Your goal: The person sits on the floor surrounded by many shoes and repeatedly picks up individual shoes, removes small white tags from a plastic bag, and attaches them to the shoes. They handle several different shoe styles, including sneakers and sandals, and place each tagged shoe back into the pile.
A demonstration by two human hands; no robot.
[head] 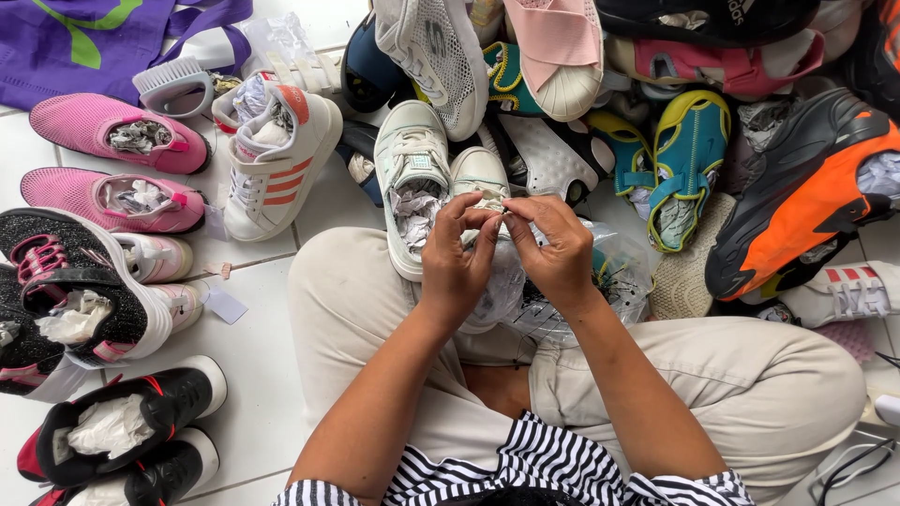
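Both hands sit over the lap: left hand (457, 258) and right hand (555, 251) have fingertips pinched shut on something tiny, too small to make out, just above a crinkly clear plastic bag (572, 286) on the knees. A white paper tag (225, 305) lies on the tiles by the black sneakers (127, 426). Pale mint sneaker (412, 178) stuffed with paper sits right behind the hands, shoe pile (656, 94) beyond.

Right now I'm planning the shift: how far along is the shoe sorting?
Done: paper-stuffed pink shoes and black shoes sit paired at left. In hand: both hands, left hand and right hand, pinch something small over a clear plastic bag. Left: the jumbled shoe pile beyond.
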